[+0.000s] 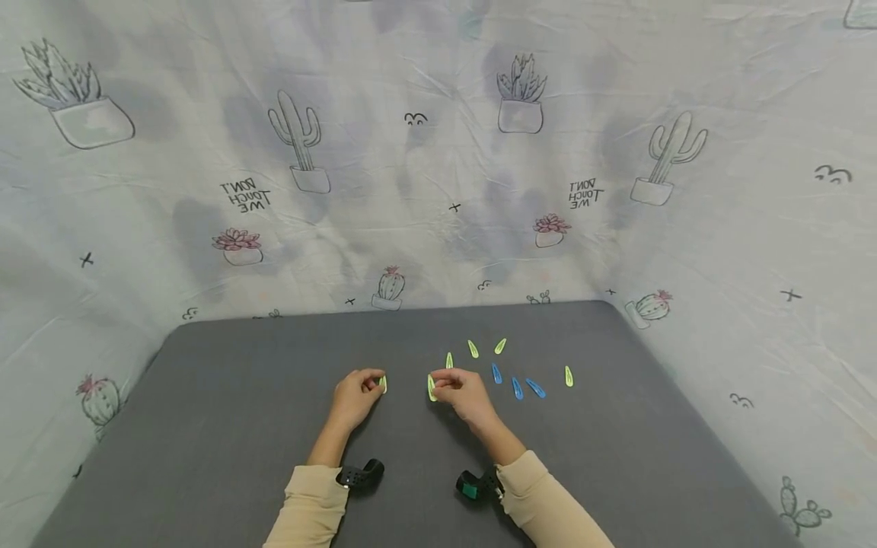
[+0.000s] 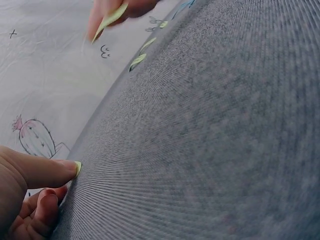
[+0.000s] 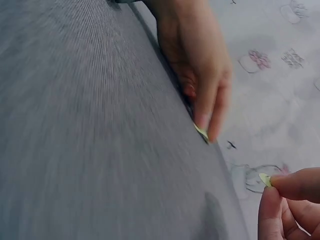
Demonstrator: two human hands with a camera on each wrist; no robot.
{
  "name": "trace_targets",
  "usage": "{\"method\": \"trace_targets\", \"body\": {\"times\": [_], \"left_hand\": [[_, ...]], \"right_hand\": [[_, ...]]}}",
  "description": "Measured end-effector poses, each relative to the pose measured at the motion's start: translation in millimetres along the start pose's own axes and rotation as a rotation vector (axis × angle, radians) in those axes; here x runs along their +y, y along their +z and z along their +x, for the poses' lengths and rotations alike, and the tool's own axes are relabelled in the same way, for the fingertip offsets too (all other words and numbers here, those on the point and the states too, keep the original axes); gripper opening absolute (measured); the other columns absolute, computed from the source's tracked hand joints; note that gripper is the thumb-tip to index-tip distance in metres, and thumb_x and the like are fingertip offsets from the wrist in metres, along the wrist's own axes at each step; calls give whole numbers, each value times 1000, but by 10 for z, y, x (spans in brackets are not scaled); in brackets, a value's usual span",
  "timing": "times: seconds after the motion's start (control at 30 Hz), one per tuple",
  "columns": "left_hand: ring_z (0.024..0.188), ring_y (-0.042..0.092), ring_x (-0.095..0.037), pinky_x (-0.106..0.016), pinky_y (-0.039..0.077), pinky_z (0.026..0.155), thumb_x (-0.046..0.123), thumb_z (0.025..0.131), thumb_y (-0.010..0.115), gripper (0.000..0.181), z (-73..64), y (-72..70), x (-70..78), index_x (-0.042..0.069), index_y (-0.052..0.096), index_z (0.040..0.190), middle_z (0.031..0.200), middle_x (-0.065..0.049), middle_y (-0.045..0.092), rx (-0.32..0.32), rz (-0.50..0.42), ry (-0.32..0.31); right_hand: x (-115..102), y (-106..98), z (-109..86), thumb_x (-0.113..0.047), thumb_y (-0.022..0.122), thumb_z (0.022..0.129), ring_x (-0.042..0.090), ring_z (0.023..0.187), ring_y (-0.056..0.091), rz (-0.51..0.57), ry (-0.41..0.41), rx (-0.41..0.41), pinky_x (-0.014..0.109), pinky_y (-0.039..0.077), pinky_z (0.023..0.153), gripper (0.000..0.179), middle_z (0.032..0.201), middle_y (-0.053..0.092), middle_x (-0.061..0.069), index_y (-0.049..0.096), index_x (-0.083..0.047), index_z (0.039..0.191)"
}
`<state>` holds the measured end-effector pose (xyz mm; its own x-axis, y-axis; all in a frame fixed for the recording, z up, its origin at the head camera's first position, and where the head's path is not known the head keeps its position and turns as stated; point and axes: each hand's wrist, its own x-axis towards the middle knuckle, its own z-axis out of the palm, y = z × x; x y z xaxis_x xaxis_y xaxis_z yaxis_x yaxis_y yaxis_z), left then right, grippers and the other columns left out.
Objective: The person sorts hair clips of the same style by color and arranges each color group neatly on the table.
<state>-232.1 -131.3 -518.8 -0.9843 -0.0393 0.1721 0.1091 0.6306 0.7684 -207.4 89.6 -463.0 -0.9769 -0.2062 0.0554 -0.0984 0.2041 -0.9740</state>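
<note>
Between thumb and fingers, my left hand (image 1: 354, 397) pinches a yellow-green snap hair clip (image 1: 384, 384) at the table surface, left of centre. My right hand (image 1: 466, 396) pinches another yellow-green hair clip (image 1: 432, 388), held a little above the table. Just past the right hand lies a yellow-green clip (image 1: 449, 360), partly covered by it. In the left wrist view, only a tip of the left clip (image 2: 78, 169) shows beside the thumb. The right wrist view has the right clip (image 3: 265, 179) between thumb and finger.
Blue hair clips (image 1: 517, 388) lie right of the right hand. More yellow-green clips (image 1: 500, 346) lie behind them, and one (image 1: 569, 376) sits farther right. The grey table (image 1: 226, 426) meets a patterned cloth (image 1: 438, 152) at its back and sides.
</note>
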Motion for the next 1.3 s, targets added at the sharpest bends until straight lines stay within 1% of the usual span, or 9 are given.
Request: {"method": "trace_targets", "body": {"times": [0.1, 0.27, 0.37, 0.47, 0.63, 0.8, 0.87, 1.03, 1.3], "left_hand": [[65, 45, -12, -28, 37, 62, 11, 83, 70, 25, -5, 7, -16, 4, 70, 107, 77, -2, 56, 2, 1, -3], [64, 45, -11, -27, 36, 61, 12, 82, 71, 24, 5, 25, -26, 6, 71, 105, 76, -2, 55, 19, 5, 4], [63, 45, -10, -26, 36, 60, 10, 81, 71, 23, 13, 30, -25, 5, 71, 103, 75, -2, 55, 29, 6, 19], [62, 45, -10, -25, 36, 59, 9, 80, 71, 22, 18, 32, -22, 4, 71, 102, 74, -2, 55, 36, 12, 29], [61, 45, -10, -26, 35, 59, 9, 80, 71, 23, 14, 23, -10, 4, 71, 102, 74, -2, 55, 38, 16, 25], [62, 45, -10, -26, 35, 59, 9, 81, 71, 23, 9, 10, 6, 4, 71, 104, 75, -2, 55, 28, 11, 24], [63, 45, -11, -26, 36, 59, 9, 81, 71, 23, 10, 6, 12, 3, 71, 103, 75, -3, 55, 26, 4, 23], [64, 46, -12, -27, 36, 60, 10, 82, 70, 23, 24, -14, 15, 3, 71, 104, 76, -4, 56, 22, -5, 16], [64, 46, -12, -27, 36, 60, 11, 83, 70, 23, 44, -34, 27, 5, 71, 105, 76, -3, 55, 19, 5, 7]], "right_hand": [[116, 146, 125, 5, 62, 83, 10, 73, 57, 20, 10, -15, 42, 53, 73, 28, 94, 62, 28, 63, 12, 111], [342, 360, 363, 4, 66, 82, 8, 69, 56, 3, 11, -4, 29, 51, 65, 27, 89, 65, 22, 67, 7, 108], [391, 454, 458, 3, 67, 80, 6, 67, 57, -17, 17, 3, 23, 49, 62, 26, 85, 66, 17, 69, 5, 106], [413, 523, 528, 5, 67, 78, 6, 64, 56, -22, 21, 12, 22, 48, 60, 25, 82, 67, 15, 70, 5, 103], [418, 600, 592, 3, 67, 78, 7, 64, 57, -121, -7, 30, 23, 47, 58, 24, 80, 69, 11, 71, 1, 101], [377, 655, 622, -2, 69, 80, 9, 66, 59, -223, -7, 44, 24, 48, 58, 22, 81, 69, 6, 72, -4, 101], [349, 675, 629, -2, 69, 80, 10, 66, 60, -257, -14, 46, 24, 47, 57, 21, 81, 69, 6, 72, -4, 101], [295, 720, 660, -1, 68, 79, 9, 63, 58, -314, -35, 58, 22, 45, 56, 19, 79, 69, 7, 73, -2, 97], [238, 769, 682, 0, 66, 77, 6, 60, 53, -406, -33, 86, 21, 43, 55, 17, 76, 70, 4, 74, -4, 91]]}}
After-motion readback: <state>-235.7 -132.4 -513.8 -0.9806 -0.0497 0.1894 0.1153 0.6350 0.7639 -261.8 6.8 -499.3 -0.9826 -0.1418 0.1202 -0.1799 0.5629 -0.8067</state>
